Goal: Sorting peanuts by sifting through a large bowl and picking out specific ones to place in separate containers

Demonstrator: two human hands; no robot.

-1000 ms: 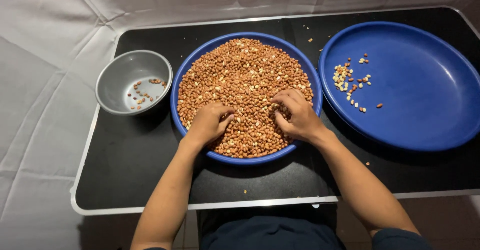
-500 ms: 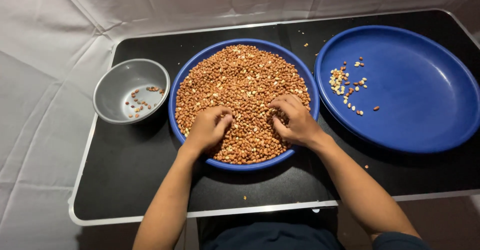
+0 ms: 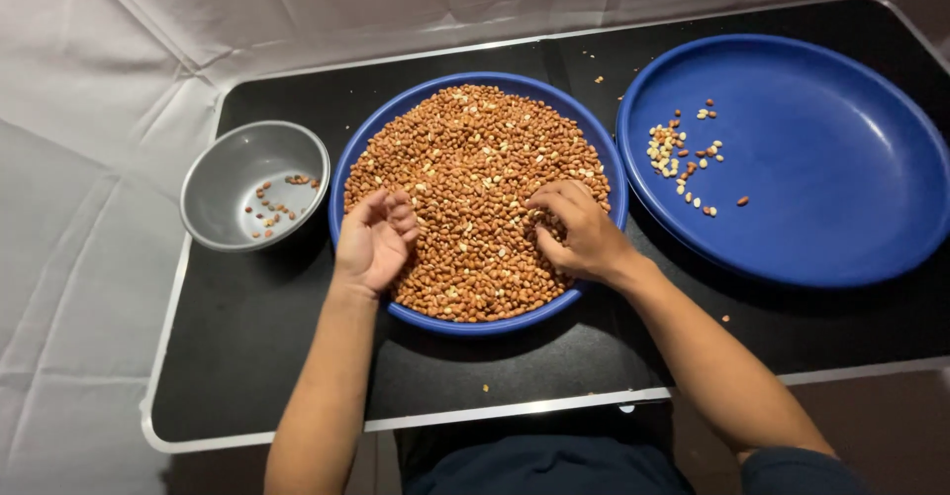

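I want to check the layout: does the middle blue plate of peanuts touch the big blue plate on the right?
Apart. The head view shows a strip of black table between the peanut plate and the big plate.

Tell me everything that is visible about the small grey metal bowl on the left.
The small grey metal bowl is round, with a dull, matte inside and a thin rim. It stands upright on the black table, left of the blue plate full of peanuts, very close to its rim. A few brown nuts lie scattered on its bottom; otherwise it is nearly empty. Neither hand touches it; the left hand is nearest.
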